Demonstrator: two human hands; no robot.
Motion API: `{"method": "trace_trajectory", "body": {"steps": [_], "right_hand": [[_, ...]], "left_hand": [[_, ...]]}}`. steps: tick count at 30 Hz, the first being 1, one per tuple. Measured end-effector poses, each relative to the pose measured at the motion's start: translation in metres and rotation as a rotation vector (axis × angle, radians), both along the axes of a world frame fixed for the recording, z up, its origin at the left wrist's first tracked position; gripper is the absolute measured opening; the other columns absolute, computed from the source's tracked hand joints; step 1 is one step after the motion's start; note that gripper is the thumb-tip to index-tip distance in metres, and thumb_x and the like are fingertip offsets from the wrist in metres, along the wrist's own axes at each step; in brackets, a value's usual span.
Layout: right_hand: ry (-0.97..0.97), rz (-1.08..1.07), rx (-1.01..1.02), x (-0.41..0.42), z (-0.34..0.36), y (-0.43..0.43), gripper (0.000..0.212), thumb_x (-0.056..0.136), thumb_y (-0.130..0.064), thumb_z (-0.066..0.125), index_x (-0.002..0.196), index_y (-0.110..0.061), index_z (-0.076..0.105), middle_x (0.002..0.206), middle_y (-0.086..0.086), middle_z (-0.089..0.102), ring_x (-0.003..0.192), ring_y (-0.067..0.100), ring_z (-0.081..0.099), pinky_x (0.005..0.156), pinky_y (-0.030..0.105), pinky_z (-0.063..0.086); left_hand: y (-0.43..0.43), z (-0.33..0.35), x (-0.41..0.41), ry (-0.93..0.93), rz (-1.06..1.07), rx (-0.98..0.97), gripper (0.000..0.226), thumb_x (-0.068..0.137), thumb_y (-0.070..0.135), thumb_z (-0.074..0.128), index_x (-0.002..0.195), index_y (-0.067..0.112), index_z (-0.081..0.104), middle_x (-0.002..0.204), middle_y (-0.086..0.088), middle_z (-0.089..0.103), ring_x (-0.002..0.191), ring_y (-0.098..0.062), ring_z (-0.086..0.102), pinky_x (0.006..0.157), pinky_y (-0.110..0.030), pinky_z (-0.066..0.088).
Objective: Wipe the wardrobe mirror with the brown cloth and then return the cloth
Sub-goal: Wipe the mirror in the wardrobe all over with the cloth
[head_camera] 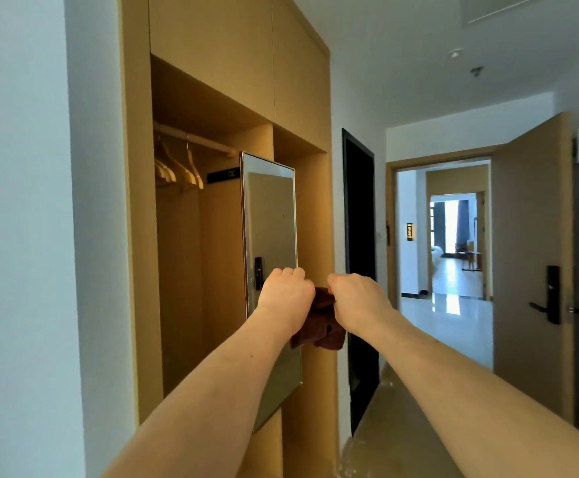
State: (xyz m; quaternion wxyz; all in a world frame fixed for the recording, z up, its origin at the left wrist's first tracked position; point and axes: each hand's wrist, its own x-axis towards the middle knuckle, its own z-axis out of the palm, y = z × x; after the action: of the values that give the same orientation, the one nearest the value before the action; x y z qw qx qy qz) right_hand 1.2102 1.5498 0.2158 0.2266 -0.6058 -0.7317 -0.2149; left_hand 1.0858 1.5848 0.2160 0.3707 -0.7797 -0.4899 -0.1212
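a: where's the brown cloth?
b: bunched between the two hands, in front of the mirror, at its right edge and a little below its middle. a loose end hangs down under the knuckles.
a: and the hands?
b: both reach out at arm's length. the left hand is curled into a fist, its back toward the camera, gripping the cloth's left side. the right hand is curled too, holding the cloth's upper right part.
a: is the cloth on the glass?
b: cannot tell. it overlaps the right edge from here, but the hands hide any contact.
a: the mirror itself?
b: tall, in a thin metal frame, standing out at an angle from the wardrobe, where the open left bay meets the right one. it reflects a door with a dark handle.
a: inside the bay?
b: wooden hangers on a rail near the top left corner.
a: further right?
b: a dark doorway just beside the wardrobe, then an open wooden door.
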Motion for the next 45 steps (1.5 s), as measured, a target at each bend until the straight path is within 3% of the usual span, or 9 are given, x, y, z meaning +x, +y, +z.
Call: {"method": "trace_trajectory", "body": {"steps": [10,15,20,24,29,32,37,39,45], "right_hand": [[0.002,0.098,-0.012,0.093,0.012,0.115,0.013,0.095,-0.011,0.05,0.108,-0.011,0.05,0.102,0.007,0.06,0.09,0.022,0.059,0.066,0.025,0.036],[0.012,0.147,-0.002,0.127,0.011,0.171,0.012,0.094,-0.011,0.051,0.105,-0.013,0.05,0.096,0.005,0.058,0.074,0.017,0.046,0.064,0.026,0.036],[0.082,0.226,0.032,0.131,0.01,0.231,0.014,0.09,-0.009,0.055,0.103,-0.015,0.05,0.088,0.002,0.054,0.071,0.017,0.046,0.059,0.026,0.036],[0.152,0.313,0.013,0.126,0.011,0.281,0.023,0.09,-0.01,0.056,0.112,-0.016,0.052,0.099,0.002,0.059,0.078,0.017,0.055,0.065,0.027,0.048],[0.162,0.385,0.006,0.119,0.024,0.341,0.025,0.092,-0.01,0.053,0.116,-0.016,0.052,0.103,0.003,0.058,0.082,0.018,0.054,0.063,0.027,0.041],[0.175,0.416,-0.043,0.117,0.043,0.376,0.021,0.091,-0.016,0.053,0.112,-0.017,0.051,0.103,0.003,0.058,0.083,0.019,0.055,0.066,0.031,0.047],[0.353,0.578,-0.212,0.108,0.058,0.432,0.06,0.073,-0.038,0.07,0.124,-0.029,0.041,0.111,-0.002,0.045,0.091,0.019,0.057,0.077,0.037,0.055],[0.366,0.587,-0.22,0.101,0.057,0.45,0.069,0.071,-0.037,0.074,0.128,-0.032,0.036,0.114,-0.002,0.04,0.092,0.02,0.056,0.078,0.037,0.055],[0.408,0.591,0.075,0.087,0.066,0.512,0.031,0.087,-0.016,0.055,0.115,-0.027,0.049,0.1,-0.001,0.06,0.084,0.022,0.058,0.065,0.033,0.047]], "left_hand": [[0.109,0.011,0.09,-0.002,0.087,0.012,0.025,0.094,0.022,0.055,0.118,0.013,0.057,0.113,-0.008,0.055,0.105,-0.024,0.051,0.092,-0.034,0.039],[0.156,0.011,0.12,-0.002,0.106,0.02,0.026,0.094,0.024,0.056,0.118,0.015,0.058,0.113,-0.006,0.055,0.104,-0.023,0.051,0.091,-0.032,0.039],[0.194,0.017,0.12,-0.016,0.141,0.05,0.024,0.095,0.025,0.054,0.116,0.016,0.059,0.109,-0.005,0.055,0.099,-0.022,0.052,0.086,-0.03,0.039],[0.23,0.023,0.11,-0.084,0.144,0.072,0.022,0.095,0.026,0.049,0.112,0.015,0.058,0.106,-0.005,0.054,0.096,-0.023,0.051,0.082,-0.03,0.036],[0.29,0.036,0.099,-0.16,0.158,0.104,0.02,0.093,0.027,0.049,0.107,0.016,0.057,0.104,-0.004,0.053,0.096,-0.023,0.051,0.081,-0.031,0.033],[0.329,0.048,0.095,-0.202,0.151,0.118,0.02,0.091,0.027,0.05,0.106,0.015,0.057,0.103,-0.004,0.052,0.097,-0.025,0.052,0.079,-0.032,0.033],[0.384,0.065,0.088,-0.354,0.085,0.133,0.019,0.087,0.027,0.052,0.101,0.016,0.059,0.089,0.0,0.043,0.091,-0.024,0.051,0.074,-0.031,0.03],[0.399,0.069,0.085,-0.415,0.067,0.126,0.021,0.086,0.029,0.053,0.101,0.017,0.061,0.088,0.001,0.044,0.088,-0.023,0.051,0.074,-0.031,0.031],[0.437,0.08,0.076,-0.756,-0.017,0.045,0.023,0.083,0.039,0.06,0.099,0.023,0.066,0.093,0.0,0.053,0.089,-0.02,0.055,0.073,-0.033,0.047]]}}
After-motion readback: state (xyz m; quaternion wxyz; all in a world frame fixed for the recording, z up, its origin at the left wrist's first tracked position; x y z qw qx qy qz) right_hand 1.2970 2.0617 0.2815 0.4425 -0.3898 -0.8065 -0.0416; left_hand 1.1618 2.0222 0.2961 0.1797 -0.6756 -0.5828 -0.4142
